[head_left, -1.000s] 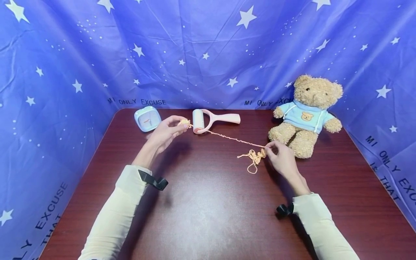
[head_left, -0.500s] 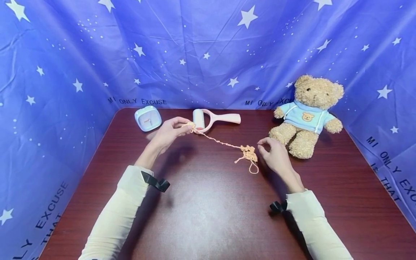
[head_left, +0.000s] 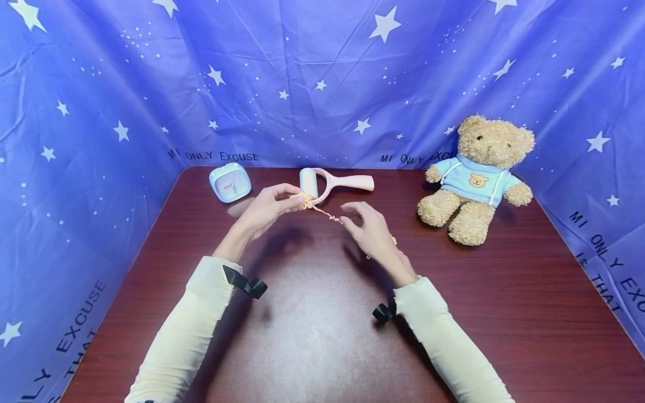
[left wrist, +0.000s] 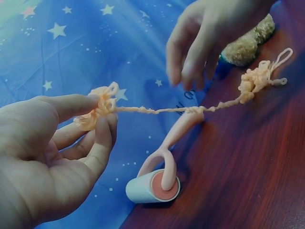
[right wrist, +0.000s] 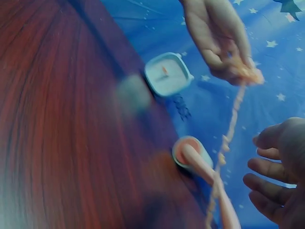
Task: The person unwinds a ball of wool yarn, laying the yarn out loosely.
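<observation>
My left hand pinches one bunched end of a peach yarn cord between thumb and fingers, above the table. From that bunch a thin knotted strand runs out to a second looped tangle, which lies beyond my right hand in the left wrist view. Most of this far tangle is hidden behind the right hand in the head view. My right hand is beside the strand with fingers apart and bent loosely. It appears to hold nothing; in the right wrist view a gap shows between its fingers and the strand.
A lint roller with a pink handle lies at the back of the dark red table. Left of it stands a light blue clock. A teddy bear in a blue top sits at the right. Starry blue curtains enclose the table.
My right hand has let go of the yarn's far end and moved left toward the left hand. The strand has slackened and the far tangle shifted left. My left hand moved slightly right.
</observation>
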{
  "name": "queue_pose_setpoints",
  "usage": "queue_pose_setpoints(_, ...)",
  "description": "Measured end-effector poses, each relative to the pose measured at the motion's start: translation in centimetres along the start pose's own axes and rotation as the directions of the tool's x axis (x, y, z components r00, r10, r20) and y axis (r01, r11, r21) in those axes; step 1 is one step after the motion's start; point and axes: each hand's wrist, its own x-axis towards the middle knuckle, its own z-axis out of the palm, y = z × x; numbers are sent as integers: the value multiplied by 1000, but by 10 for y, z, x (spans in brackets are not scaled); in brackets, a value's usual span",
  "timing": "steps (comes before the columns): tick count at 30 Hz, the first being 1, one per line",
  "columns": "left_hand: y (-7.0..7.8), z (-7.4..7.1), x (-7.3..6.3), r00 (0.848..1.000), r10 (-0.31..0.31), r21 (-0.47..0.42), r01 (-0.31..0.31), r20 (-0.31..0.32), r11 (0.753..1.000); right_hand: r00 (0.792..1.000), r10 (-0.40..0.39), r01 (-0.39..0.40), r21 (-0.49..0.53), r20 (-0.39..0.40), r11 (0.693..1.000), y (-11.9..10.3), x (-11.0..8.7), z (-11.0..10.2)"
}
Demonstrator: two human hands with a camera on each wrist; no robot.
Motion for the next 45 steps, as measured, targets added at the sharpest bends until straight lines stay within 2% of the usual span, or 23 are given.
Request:
queue_pose_setpoints(5, -2, 1, 0, 999, 9, 14, -10, 36, 1000, 999, -4, 2, 41, 51, 999, -7, 8, 23)
queue_pose_setpoints(8, -2, 1, 0, 998, 15, 17, -16, 62, 1000, 996, -3, -7, 110, 90, 994, -11, 10, 32)
queue_pose_setpoints(11, -2, 1, 0, 998, 6, 7, -7, 66, 1000, 994, -24, 5, 168, 110, 986, -16, 9, 36)
queue_pose_setpoints(14, -3, 0, 0, 999, -5, -16, 6, 42, 1000, 993, -60, 40, 192, 98, 981, -20, 5, 36)
queue_pose_setpoints(19, -2, 0, 2, 999, -31, -73, 28, -38, 997, 995, -93, 84, 194, 39, 977, -25, -3, 21)
queue_pose_setpoints(23, -2, -1, 2, 992, -65, -123, 52, -106, 991, 995, -99, 102, 210, -23, 972, -25, -8, 2)
queue_pose_setpoints(28, -2, -5, 3, 985, -89, -151, 66, -148, 986, 990, -84, 111, 260, -115, 959, -20, -12, -20)
queue_pose_setpoints(32, -3, -7, 3, 984, -91, -151, 68, -151, 986, 977, -64, 117, 260, -204, 958, -17, -13, -35)
queue_pose_setpoints(38, -3, -7, 1, 990, -78, -123, 64, -115, 990, 946, -20, 103, 239, -325, 966, -32, -14, -59)
queue_pose_setpoints(42, -3, -8, 1, 992, -77, -97, 68, -95, 993, 922, 48, 65, 276, -384, 959, -32, -14, -67)
queue_pose_setpoints(45, -3, -8, 1, 992, -80, -78, 73, -93, 994, 901, 117, 28, 326, -418, 945, -19, -14, -69)
